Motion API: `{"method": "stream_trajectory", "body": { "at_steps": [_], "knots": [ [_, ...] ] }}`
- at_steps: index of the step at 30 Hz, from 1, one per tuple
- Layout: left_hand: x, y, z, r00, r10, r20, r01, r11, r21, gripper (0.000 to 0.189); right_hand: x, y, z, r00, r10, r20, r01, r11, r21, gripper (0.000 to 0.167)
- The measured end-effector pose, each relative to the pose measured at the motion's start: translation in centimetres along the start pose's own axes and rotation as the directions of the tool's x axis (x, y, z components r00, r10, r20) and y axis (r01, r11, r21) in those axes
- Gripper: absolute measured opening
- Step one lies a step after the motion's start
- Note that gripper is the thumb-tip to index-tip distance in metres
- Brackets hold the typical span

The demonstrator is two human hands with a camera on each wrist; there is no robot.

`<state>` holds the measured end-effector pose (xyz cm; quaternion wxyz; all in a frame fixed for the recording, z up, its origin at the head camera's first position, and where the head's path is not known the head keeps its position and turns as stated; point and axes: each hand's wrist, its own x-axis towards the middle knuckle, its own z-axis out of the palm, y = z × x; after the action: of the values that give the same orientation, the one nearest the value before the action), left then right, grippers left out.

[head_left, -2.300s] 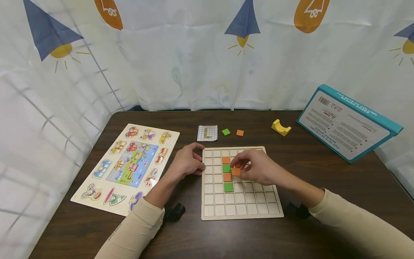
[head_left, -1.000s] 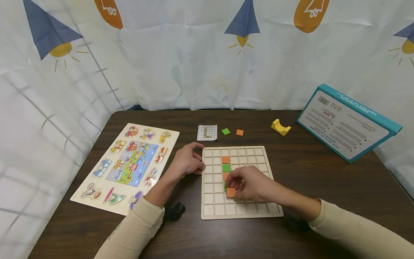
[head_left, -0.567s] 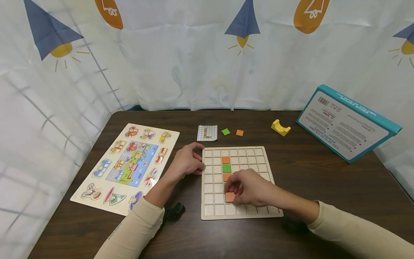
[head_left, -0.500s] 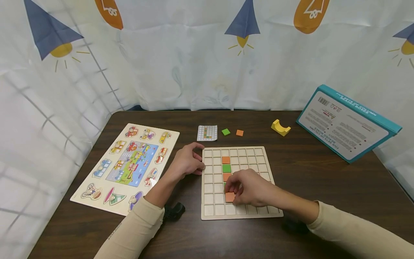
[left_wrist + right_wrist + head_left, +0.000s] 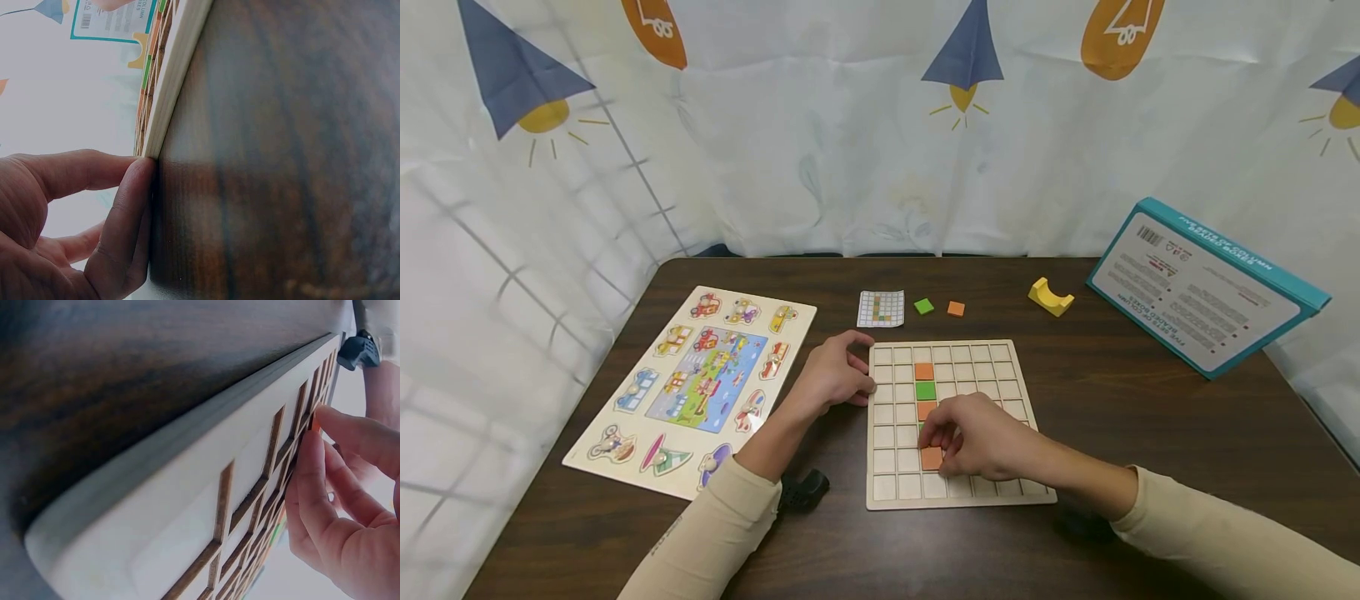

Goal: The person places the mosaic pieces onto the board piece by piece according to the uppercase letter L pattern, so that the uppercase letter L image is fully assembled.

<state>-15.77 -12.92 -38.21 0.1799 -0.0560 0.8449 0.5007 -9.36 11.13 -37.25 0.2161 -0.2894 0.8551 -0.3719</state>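
Observation:
My right hand (image 5: 981, 437) pinches an orange square tile (image 5: 931, 458) by its right side, thumb near and fingers beyond. The tile sits at a cell below the column of tiles on the wooden grid board (image 5: 1000, 487). That column holds an orange tile (image 5: 923, 372), a green tile (image 5: 925, 390), a second orange tile (image 5: 927, 410) and a green tile mostly hidden by the fingers. My left hand (image 5: 837, 372) rests with thumb and index fingertips against the board's left edge, spread apart; the left wrist view shows these fingertips (image 5: 134, 178) touching the board's side.
Behind the board lie a small pattern card (image 5: 881, 308), a loose green tile (image 5: 923, 307) and a loose orange tile (image 5: 956, 308). A yellow curved block (image 5: 1050, 297) and a teal box (image 5: 1202, 287) stand at right. A vehicle peg puzzle (image 5: 632, 433) lies at left.
My right hand has brought the orange tile down the board, from beside the green tile to the cell below the column, lately shifting it slightly. The left hand has stayed at the board's edge.

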Motion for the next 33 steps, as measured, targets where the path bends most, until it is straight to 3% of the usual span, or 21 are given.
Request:
{"method": "stream_trajectory", "body": {
  "at_steps": [12, 33],
  "knots": [
    [-0.01, -0.1, 0.02, 1.0, 0.014, -0.004, -0.014, 1.0, 0.001, 0.069, 0.14, -0.13, 0.11, 1.0, 0.021, 0.01, -0.021, 1.0, 0.002, 0.029],
    [-0.08, -0.07, 0.01, 1.0, 0.015, -0.001, -0.015, 1.0, 0.0, 0.067, 0.3, -0.23, -0.69, 0.999, -0.026, -0.029, 0.026, 0.999, -0.024, 0.025]
  ]
}}
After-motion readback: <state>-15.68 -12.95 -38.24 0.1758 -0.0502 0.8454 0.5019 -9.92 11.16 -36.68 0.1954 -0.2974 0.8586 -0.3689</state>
